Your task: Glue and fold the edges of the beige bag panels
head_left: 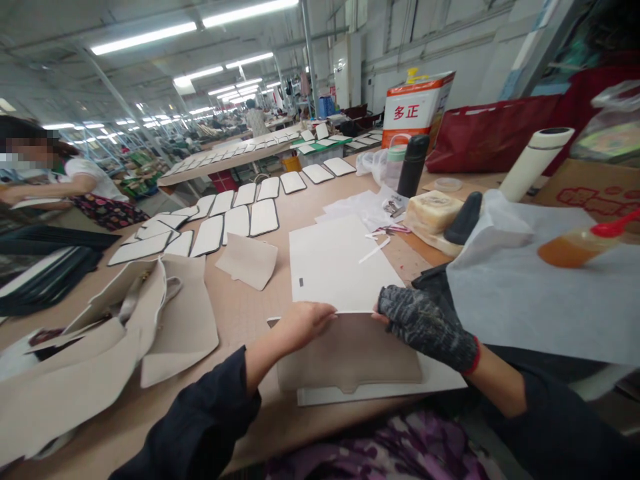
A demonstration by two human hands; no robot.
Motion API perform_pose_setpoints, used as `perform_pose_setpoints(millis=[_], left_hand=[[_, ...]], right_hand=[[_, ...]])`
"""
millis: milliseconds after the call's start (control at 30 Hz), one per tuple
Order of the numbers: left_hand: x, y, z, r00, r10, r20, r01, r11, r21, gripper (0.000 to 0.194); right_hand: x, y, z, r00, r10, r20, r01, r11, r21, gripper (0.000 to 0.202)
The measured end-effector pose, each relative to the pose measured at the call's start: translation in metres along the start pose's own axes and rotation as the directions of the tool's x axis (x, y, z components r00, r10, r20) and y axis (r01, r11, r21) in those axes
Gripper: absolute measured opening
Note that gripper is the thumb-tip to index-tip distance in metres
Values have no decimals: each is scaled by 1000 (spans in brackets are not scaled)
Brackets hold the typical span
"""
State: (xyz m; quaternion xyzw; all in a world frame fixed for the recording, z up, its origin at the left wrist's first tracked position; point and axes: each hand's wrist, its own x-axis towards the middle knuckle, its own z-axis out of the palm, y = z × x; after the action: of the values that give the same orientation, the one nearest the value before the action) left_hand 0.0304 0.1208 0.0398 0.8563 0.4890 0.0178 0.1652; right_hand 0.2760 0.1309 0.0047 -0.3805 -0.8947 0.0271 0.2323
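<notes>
A taupe leather-like panel (350, 350) with a small notched tab lies near the table's front edge, over a white sheet. My bare left hand (311, 325) pinches the left part of its far edge. On the right part of that edge is my right hand (425, 323), in a dark grey knitted glove with bare fingertips; its fingers are closed there, partly hidden by the glove. Just beyond both hands lies a white board (335, 260) with a small dark mark. A smaller beige piece (249, 260) rests to the left of the board.
Rows of white dark-edged panels (235, 220) cover the table's far left. Beige bag parts (125, 333) are piled at left. To the right stand a black bottle (413, 167), a cream flask (535, 163), a yellowish block (433, 212) and a red-capped glue bottle (575, 247). A co-worker (95, 177) is at far left.
</notes>
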Motion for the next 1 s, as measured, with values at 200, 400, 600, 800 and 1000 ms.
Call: perform_pose_setpoints(millis=[200, 400, 600, 800, 1000], left_hand=[[-30, -42, -13, 995, -77, 56, 84, 989, -121, 31], [-32, -43, -14, 997, -72, 31, 74, 994, -79, 30], [-23, -31, -13, 1000, -25, 3, 25, 996, -84, 32], [-29, -32, -5, 988, -143, -55, 95, 855, -511, 32], [-51, -30, 13, 897, -441, 39, 226, 380, -897, 48]], right_hand=[[-11, 23, 15, 1000, 5, -19, -4, 996, 94, 30], [-11, 18, 15, 994, -92, -64, 86, 993, -82, 24], [10, -30, 22, 994, -104, 21, 106, 985, -134, 29], [42, -49, 36, 996, 33, 82, -46, 985, 169, 20], [44, -32, 30, 981, 169, 95, -194, 863, 466, 21]])
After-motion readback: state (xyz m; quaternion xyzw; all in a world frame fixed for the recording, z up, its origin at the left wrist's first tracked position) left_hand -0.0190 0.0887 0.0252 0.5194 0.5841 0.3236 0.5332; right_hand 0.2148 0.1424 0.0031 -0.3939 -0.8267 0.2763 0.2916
